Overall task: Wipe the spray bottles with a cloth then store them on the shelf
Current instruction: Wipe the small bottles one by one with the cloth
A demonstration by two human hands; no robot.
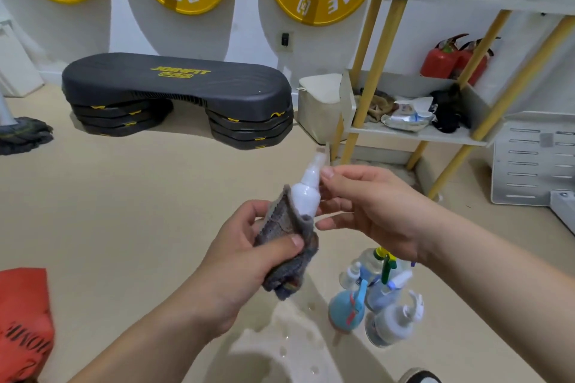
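The left hand (245,258) grips a grey cloth (286,246) wrapped round the lower half of a small white spray bottle (306,193), held tilted in the air above the floor (155,211). The right hand (373,205) sits just beside the bottle's neck with its fingers loosely spread, and its thumb tip perhaps touches the neck. More spray bottles (382,295) stand clustered on the floor below, near the shelf (417,134).

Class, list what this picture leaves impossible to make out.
Head view:
1. Lower body of the small white plastic spray bottle: wrapped in the grey woven cloth the left hand grips.
2. Nozzle tip: motion-blurred.
3. Whether the right hand touches it: blurred.
4. Labels of clear spray bottles on the floor: blurred.
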